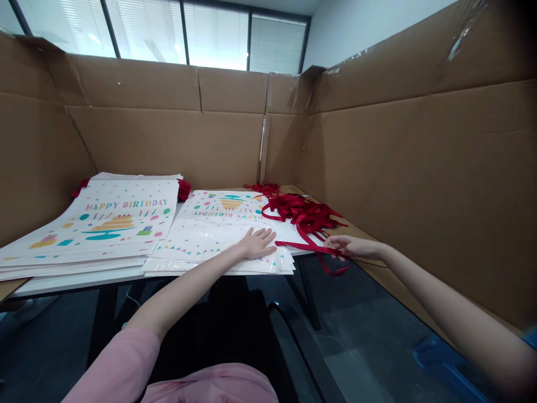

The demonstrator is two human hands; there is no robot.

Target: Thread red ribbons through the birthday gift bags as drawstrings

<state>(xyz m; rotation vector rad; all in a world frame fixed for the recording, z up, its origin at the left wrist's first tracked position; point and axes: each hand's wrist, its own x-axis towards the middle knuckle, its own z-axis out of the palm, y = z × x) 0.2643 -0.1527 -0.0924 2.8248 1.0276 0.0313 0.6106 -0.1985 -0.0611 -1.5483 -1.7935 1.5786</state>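
My left hand (257, 244) lies flat with fingers spread on a stack of white printed birthday bags or sheets (197, 240), whose cake picture and lettering face away from me. At the right edge of the table my right hand (346, 245) has its fingers closed on a red ribbon (300, 244). One end of this strip reaches left to the stack near my left hand, and a loose part hangs below the right hand. Behind it sits a tangled heap of red ribbons (300, 210), partly over the stack's far right corner.
Another "HAPPY BIRTHDAY" stack (126, 224) lies at the left, with red material (183, 190) showing behind it. Small red pieces (268, 189) are at the back. Cardboard walls (168, 134) enclose the table. Something blue (448, 369) is on the floor at right.
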